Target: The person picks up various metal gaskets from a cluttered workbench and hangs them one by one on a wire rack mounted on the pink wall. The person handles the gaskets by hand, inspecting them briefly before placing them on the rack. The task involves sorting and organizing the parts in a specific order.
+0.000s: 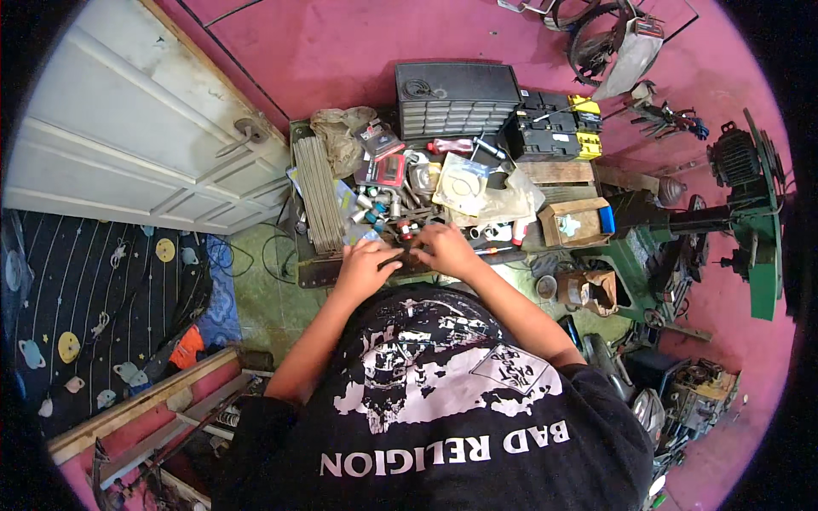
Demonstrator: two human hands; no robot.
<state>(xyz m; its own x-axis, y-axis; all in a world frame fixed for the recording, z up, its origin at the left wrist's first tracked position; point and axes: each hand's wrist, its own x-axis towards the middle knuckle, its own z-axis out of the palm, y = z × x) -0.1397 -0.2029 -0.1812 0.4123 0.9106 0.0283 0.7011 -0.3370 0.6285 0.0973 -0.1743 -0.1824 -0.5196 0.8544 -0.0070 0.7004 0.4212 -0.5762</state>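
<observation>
My left hand (368, 264) is at the front edge of a cluttered workbench (322, 272), fingers curled. Close to its right, my right hand (446, 250) has its thumb and fingers bent together. A small dark piece seems to lie between the two hands, too small and shaded to name. Just beyond the fingertips sits a small red and black part (405, 228). Several metal sockets (366, 203) and loose metal parts are heaped past it. To the left of the heap lies a bundle of thin grey rods (319, 196). A screwdriver (496, 250) rests right of my right hand.
A black drawer cabinet (457, 81) and black-and-yellow cases (545, 143) line the back. Plastic packets (462, 183) cover the middle. A wooden box (573, 211) stands right, before a green drill press (763, 230). A white door (145, 111) is at left.
</observation>
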